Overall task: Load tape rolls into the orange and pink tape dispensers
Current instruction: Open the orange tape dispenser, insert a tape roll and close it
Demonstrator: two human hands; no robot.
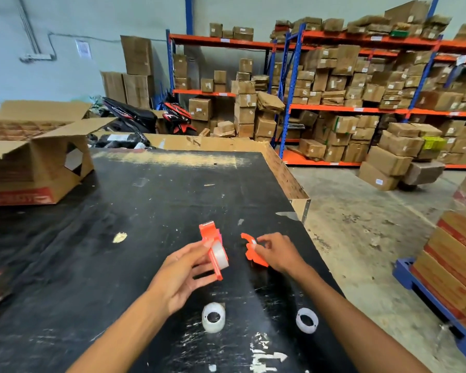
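Note:
My left hand (pixel 182 271) holds the orange tape dispenser (pixel 209 239) above the black table (pixel 119 238), with a clear tape roll (pixel 219 255) seated in it. A sliver of pink (pixel 220 235) shows just behind the dispenser. To its right, my right hand (pixel 276 254) pinches a separate orange plastic piece (pixel 252 253) that rests near the table surface. Two more clear tape rolls lie near me: one (pixel 213 317) between my forearms, the other (pixel 307 320) beside my right forearm.
An open cardboard box (pixel 35 168) sits at the table's left. The table's right edge (pixel 307 219) drops to a concrete floor. Stacked boxes on a blue pallet (pixel 428 300) stand at right. Shelving full of cartons fills the background.

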